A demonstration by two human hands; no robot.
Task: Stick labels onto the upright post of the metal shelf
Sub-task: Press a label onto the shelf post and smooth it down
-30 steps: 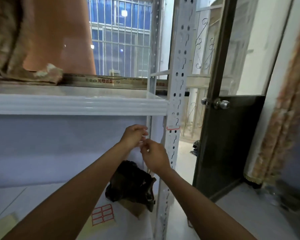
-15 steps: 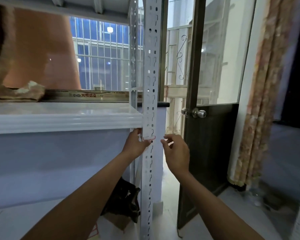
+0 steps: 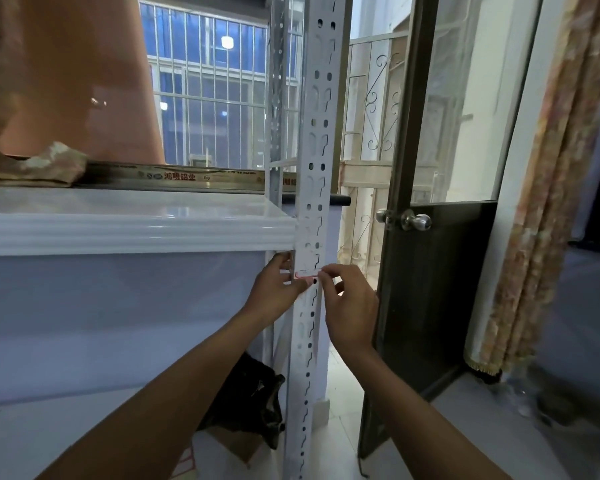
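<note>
Just under the white shelf board (image 3: 136, 233), seen from the head camera, a red-edged label (image 3: 307, 273) lies flat on the front of the upright post (image 3: 313, 140). The left hand (image 3: 276, 289) grips the post from its left side, fingers curled round the edge and thumb across the front just below the label. The right hand (image 3: 350, 306) pinches the label's right edge between thumb and forefinger. A dark door (image 3: 433, 289) stands open to the right, and a black bag (image 3: 250, 403) sits on the floor.
</note>
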